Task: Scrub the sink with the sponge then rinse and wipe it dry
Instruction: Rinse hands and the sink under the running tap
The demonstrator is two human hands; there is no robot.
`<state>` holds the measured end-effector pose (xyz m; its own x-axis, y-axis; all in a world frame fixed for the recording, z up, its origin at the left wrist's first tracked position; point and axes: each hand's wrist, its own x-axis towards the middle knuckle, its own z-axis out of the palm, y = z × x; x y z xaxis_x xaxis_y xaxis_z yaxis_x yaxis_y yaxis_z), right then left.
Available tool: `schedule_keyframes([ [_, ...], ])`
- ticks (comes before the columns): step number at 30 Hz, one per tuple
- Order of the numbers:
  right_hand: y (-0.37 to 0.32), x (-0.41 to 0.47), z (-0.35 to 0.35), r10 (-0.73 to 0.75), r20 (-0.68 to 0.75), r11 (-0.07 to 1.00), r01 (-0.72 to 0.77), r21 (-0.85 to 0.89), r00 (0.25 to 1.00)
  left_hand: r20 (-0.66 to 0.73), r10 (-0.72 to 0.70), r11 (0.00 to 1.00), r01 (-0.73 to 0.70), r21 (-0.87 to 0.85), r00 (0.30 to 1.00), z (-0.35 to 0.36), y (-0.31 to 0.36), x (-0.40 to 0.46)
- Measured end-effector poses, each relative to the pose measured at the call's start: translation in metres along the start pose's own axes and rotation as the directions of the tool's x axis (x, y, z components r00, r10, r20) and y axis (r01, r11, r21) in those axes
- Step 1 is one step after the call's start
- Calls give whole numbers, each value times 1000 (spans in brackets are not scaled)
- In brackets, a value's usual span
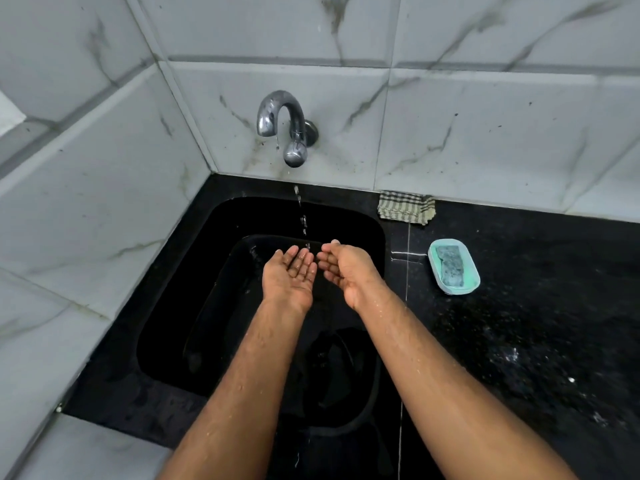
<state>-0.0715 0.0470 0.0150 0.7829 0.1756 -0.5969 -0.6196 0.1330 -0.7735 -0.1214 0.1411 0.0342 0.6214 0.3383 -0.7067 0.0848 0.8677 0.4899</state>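
left hand (290, 278) and right hand (341, 268) cupped, holding nothing, under tap (284, 128) trickle over black sink (221, 237); sponge (450, 266) in soap dish (474, 282), checked cloth (406, 211) on black tabletop (536, 323); marble-tile walls.

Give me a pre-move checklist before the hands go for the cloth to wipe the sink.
1. Both hands free: ok. Left hand and right hand are cupped, palms up, holding nothing.
2. Water off: not ok. The curved chrome wall tap trickles onto the hands.
3. Black rectangular sink rinsed clean: cannot tell, the basin is too dark.
4. Sponge put away: ok. The grey-green sponge lies in the pale green oval dish on the black stone counter.
5. Cloth within view: ok. The folded checked cloth lies against the wall, right of the sink.
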Motion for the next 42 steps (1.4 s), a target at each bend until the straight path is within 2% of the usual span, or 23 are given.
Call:
schedule_keyframes([
  [6,13,-8,-8,-137,-69,973,121,-198,988,35,20,1000,-21,22,999,-3,-7,-7],
  [9,14,-10,-10,-339,-115,914,299,-274,934,73,55,998,-57,29,996,-6,-5,-10],
  [12,13,-14,-7,-483,-77,834,432,-345,872,77,114,991,-119,60,990,-6,-2,-13],
  [17,22,-23,-7,-426,-22,794,362,-489,904,36,141,981,-145,130,989,-14,-4,-20],
  [21,23,-34,-7,-514,-9,755,448,-480,858,47,187,968,-192,163,981,-23,-1,-24],
  [25,31,-37,-9,-469,53,694,405,-595,882,-5,225,945,-217,246,974,-31,0,-25],
  [28,34,-40,-11,-554,32,648,455,-612,832,-22,228,931,-211,298,973,-36,-4,-26],
  [32,39,-42,-22,-434,66,679,374,-632,899,9,209,919,-199,340,978,-36,-14,-29],
  [35,38,-42,-39,-439,21,702,357,-616,898,42,187,898,-188,397,982,-28,-26,-27],
  [42,27,-36,-81,-436,-91,745,302,-595,895,94,30,900,-68,431,995,0,-61,-22],
])
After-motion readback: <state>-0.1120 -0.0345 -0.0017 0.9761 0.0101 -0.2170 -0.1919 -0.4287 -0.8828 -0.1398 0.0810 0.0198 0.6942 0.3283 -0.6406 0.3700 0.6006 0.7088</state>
